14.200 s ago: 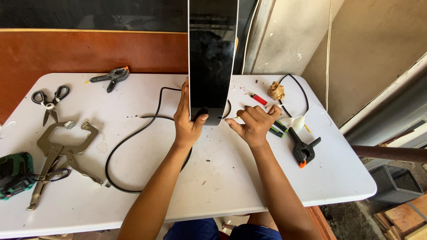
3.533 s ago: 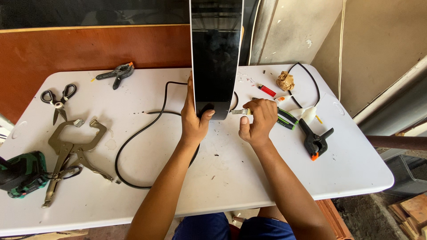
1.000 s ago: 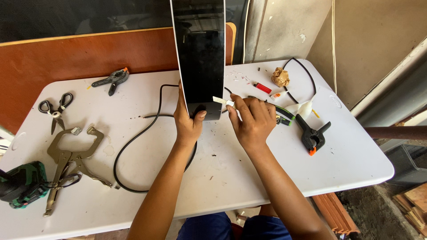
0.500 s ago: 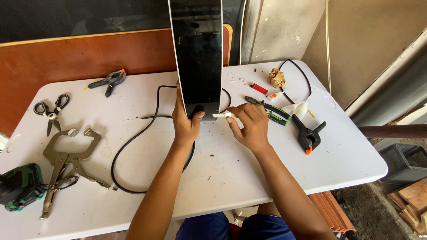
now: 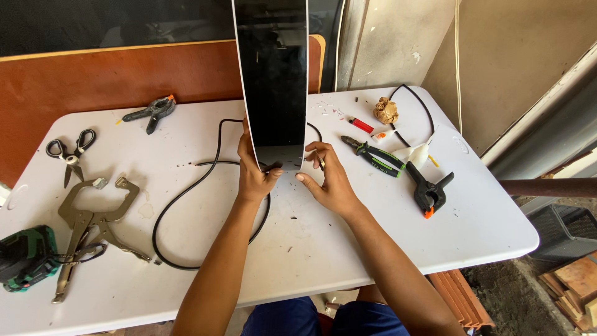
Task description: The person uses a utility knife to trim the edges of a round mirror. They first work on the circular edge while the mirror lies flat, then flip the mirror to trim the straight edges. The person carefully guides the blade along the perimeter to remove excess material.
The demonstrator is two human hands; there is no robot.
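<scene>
We stand a tall, glossy black panel with a thin white edge point(image 5: 272, 74) upright on the white plastic folding table point(image 5: 348, 249), its lower end resting on the tabletop between our hands, so that it needs steadying from both sides to stay vertical. Our left hand point(image 5: 255, 171) clasps the panel's lower left edge, fingers up the side and thumb hooked under the bottom corner, which seems to be what bears most of the bracing. Our right hand point(image 5: 328, 179) is curled loosely at the lower right corner, fingertips touching the edge; we cannot tell whether it pinches anything small. A black cable point(image 5: 186, 193) loops across the table behind and to the left of the panel's foot, its slack lying free. Tools lie pushed out to the sides, away from the panel: to the left, black-handled scissors point(image 5: 69, 152), steel locking C-clamp pliers point(image 5: 93, 218), a green power tool point(image 5: 25, 256) at the table's edge, and a dark spring clamp point(image 5: 152, 112); to the right, green-handled pliers point(image 5: 376, 157), a black spring clamp with orange tips point(image 5: 429, 190), a small red lighter point(image 5: 360, 124) and a crumpled brown paper ball point(image 5: 385, 111).
</scene>
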